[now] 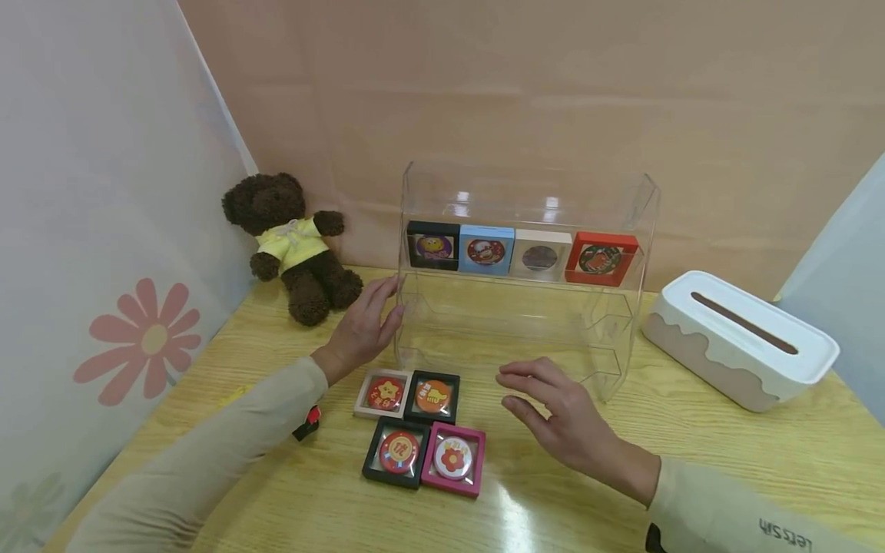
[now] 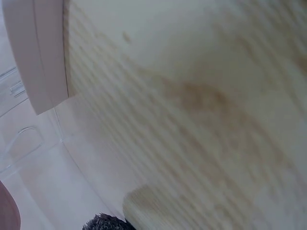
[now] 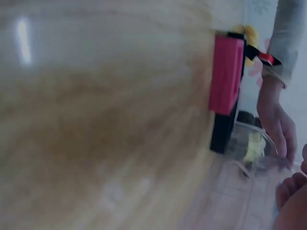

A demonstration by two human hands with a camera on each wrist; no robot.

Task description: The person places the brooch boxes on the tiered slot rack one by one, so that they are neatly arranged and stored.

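A clear acrylic display stand (image 1: 525, 330) stands at the back of the table. Its upper tier holds a row of framed badges: a black frame (image 1: 412, 234), a light blue frame (image 1: 486, 232), a cream frame (image 1: 542, 236) and a red frame (image 1: 603, 238). At the stand's left side is my left hand (image 1: 359, 326), fingertips right at the panel edge. My right hand (image 1: 570, 415) hovers before the stand with relaxed, slightly bent fingers and holds nothing. Between the hands lie a cream frame (image 1: 384, 393), two black frames (image 1: 432, 397) (image 1: 396, 452) and a pink frame (image 1: 453, 458), all with round badges.
A brown teddy bear (image 1: 293, 246) in a yellow top sits at the back left. On the right is a white-lidded tissue box (image 1: 743, 338). A small black and red item (image 1: 309, 422) shows beside the left sleeve. A curtain (image 1: 525, 92) hangs behind the table (image 1: 311, 491).
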